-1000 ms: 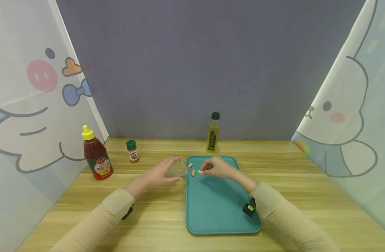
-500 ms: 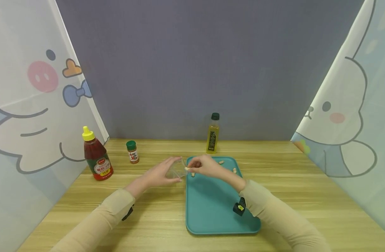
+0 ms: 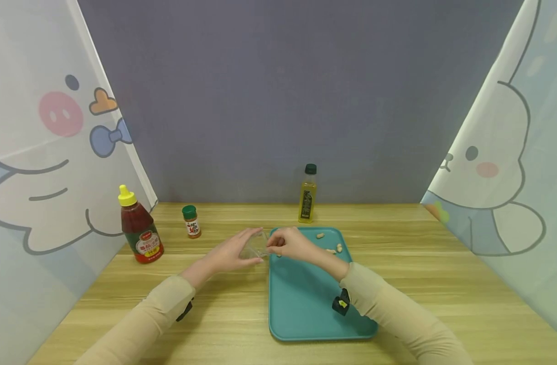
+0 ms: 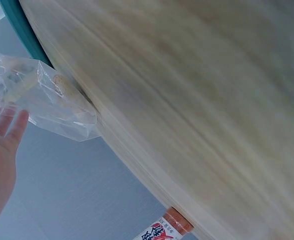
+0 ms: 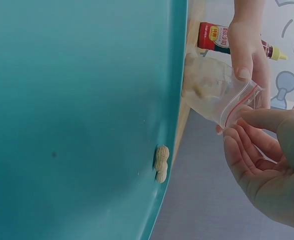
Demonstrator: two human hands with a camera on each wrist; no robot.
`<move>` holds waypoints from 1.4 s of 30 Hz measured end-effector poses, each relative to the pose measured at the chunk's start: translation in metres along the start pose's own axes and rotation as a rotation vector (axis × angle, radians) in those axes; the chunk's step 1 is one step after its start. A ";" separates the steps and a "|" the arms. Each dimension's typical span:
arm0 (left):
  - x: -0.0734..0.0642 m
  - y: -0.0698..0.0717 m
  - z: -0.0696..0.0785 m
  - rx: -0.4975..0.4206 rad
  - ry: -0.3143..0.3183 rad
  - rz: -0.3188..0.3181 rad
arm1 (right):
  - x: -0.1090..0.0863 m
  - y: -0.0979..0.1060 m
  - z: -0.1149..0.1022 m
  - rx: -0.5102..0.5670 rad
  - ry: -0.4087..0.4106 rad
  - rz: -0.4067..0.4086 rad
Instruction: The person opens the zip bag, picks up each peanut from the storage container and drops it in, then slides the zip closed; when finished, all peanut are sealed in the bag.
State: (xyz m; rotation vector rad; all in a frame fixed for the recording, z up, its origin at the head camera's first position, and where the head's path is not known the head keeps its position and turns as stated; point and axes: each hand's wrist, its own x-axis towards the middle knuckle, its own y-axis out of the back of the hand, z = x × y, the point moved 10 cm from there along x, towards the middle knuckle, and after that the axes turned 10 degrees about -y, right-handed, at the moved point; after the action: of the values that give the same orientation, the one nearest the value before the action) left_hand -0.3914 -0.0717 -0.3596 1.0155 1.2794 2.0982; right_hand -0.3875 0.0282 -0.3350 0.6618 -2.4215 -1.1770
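Observation:
My left hand holds a clear zip bag by its mouth beside the tray's left edge. In the right wrist view the zip bag shows a red seal line, with pale shapes inside; a peanut shows through its plastic in the left wrist view. My right hand has its fingertips right at the bag's mouth; I cannot tell whether a peanut is still between them. On the teal tray lie several peanuts, one peanut near the rim close to the bag, another peanut toward the back.
A ketchup bottle with a yellow cap stands at the left. Near it is a small green-capped spice jar. Behind the tray stands an oil bottle. A grey panel closes off the back of the table.
My right hand has moved left from over the tray to the bag's mouth, carrying a peanut that no longer shows at its fingertips. My left hand has stayed put with the bag.

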 end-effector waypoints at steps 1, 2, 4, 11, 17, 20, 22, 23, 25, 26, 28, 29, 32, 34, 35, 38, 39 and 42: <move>0.000 0.000 0.000 0.000 -0.001 0.000 | 0.000 0.000 0.000 -0.008 0.001 0.004; 0.000 0.000 0.000 0.000 -0.002 0.000 | 0.000 0.000 -0.001 -0.015 0.002 0.006; 0.000 0.000 0.001 -0.001 -0.002 -0.001 | 0.000 0.001 -0.001 -0.027 0.006 0.011; 0.000 0.001 0.001 -0.001 -0.003 -0.001 | -0.002 0.002 0.000 -0.016 -0.009 0.000; 0.000 0.000 0.002 -0.008 0.004 0.004 | -0.007 0.010 0.004 -0.006 -0.022 -0.001; 0.000 0.001 0.002 -0.003 0.010 0.003 | -0.011 0.015 0.009 -0.020 -0.027 -0.002; 0.000 0.001 0.002 -0.003 0.012 0.001 | -0.013 0.019 0.013 -0.020 -0.030 -0.004; 0.000 0.001 0.003 -0.002 0.013 -0.001 | -0.015 0.021 0.015 -0.021 -0.027 -0.005; 0.000 0.001 0.003 0.000 0.014 -0.003 | -0.018 0.026 0.019 -0.019 -0.028 -0.007; 0.000 0.001 0.003 -0.001 0.015 -0.003 | -0.019 0.028 0.021 -0.019 -0.023 -0.005; 0.000 0.001 0.003 0.001 0.014 -0.002 | -0.023 0.033 0.025 -0.012 -0.020 -0.003; 0.000 0.001 0.003 0.000 0.014 -0.001 | -0.025 0.035 0.028 -0.014 -0.023 0.000; 0.000 0.000 0.003 0.009 0.011 -0.005 | -0.030 0.042 0.038 -0.012 -0.033 0.010; 0.000 -0.001 0.003 0.016 0.009 -0.010 | -0.034 0.047 0.044 -0.018 -0.039 0.025; 0.000 -0.001 0.003 0.017 0.007 -0.012 | -0.036 0.049 0.048 -0.018 -0.040 0.030; 0.000 -0.002 0.003 0.019 0.002 -0.015 | -0.041 0.055 0.061 -0.021 -0.052 0.045; 0.000 -0.002 0.003 0.018 -0.001 -0.013 | -0.043 0.056 0.066 -0.025 -0.056 0.047; 0.000 -0.002 0.002 0.025 0.000 -0.017 | -0.048 0.060 0.080 -0.031 -0.080 0.045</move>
State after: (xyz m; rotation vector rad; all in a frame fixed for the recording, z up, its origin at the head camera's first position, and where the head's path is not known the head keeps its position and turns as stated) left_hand -0.3897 -0.0693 -0.3605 1.0115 1.3126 2.0744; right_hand -0.4042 0.1374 -0.3396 0.5575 -2.4644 -1.2424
